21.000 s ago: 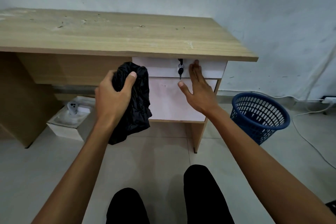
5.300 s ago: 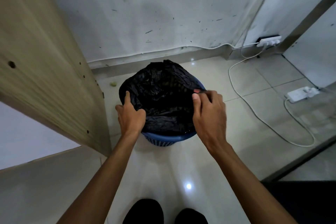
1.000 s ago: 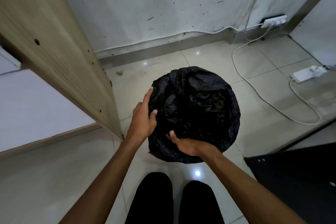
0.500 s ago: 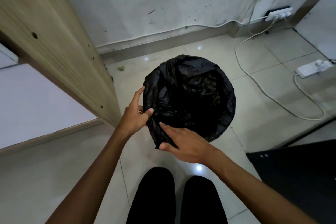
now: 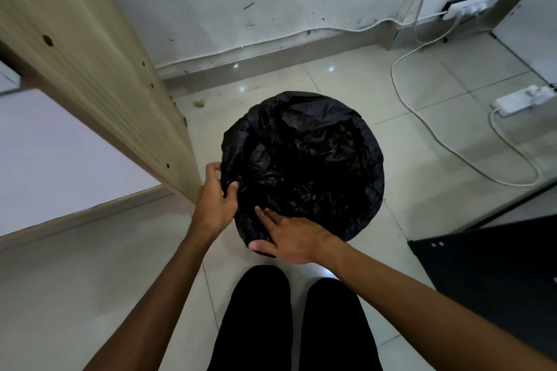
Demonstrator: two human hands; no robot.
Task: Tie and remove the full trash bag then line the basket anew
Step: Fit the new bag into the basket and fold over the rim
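Looking down at one black trash bag (image 5: 304, 159), spreading as a liner over one basket, draping past the rim all round and hiding the basket itself. Standing on the tiled floor (image 5: 346, 84), just beside the wooden desk side panel (image 5: 99, 63). Two hands working the near edge: left hand (image 5: 215, 200) pinching a fold of the bag's rim between thumb and fingers, gripping the plastic at the near-left side; right hand (image 5: 289, 238) lying flat and open-fingered against the bag's near edge, pressing rather than clasping. Two dark-trousered legs (image 5: 295, 325) showing at the bottom. Two white power strips: one (image 5: 465, 7) against the wall, one (image 5: 520, 99) lying on the floor, with white cable (image 5: 422, 117) looping between. One small greenish scrap (image 5: 199, 103) sitting by the desk foot.
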